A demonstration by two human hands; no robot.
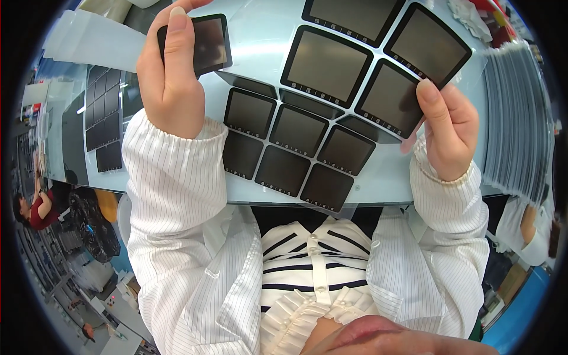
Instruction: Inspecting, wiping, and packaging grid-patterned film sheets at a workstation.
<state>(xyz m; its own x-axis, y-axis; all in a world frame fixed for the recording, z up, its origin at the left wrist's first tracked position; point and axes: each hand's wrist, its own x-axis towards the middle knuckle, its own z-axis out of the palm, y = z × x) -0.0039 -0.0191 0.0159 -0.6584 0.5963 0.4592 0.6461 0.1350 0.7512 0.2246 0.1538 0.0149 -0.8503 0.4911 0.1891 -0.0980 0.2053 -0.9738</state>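
Between the thumb and fingers of my left hand [171, 89] is a small dark glass-like panel [211, 44] with a black border, raised at the upper left. My right hand [448, 127] pinches the lower right corner of a clear sheet [378, 54] bearing several larger-looking dark panels [328, 64]; the thumb is on top and the fingers are mostly hidden behind. This sheet seems lifted and tilted. Below it, a second group of dark bordered panels [299, 130] lies in rows on the pale tabletop [384, 171], partly covered at its far side.
A tall stack of thin sheets [518, 118] stands at the right. Translucent white sheets [97, 44] lie at the far left, beyond another row of dark panels [103, 109]. A co-worker in a red top [42, 210] and a black plastic bag [94, 222] are off to the left.
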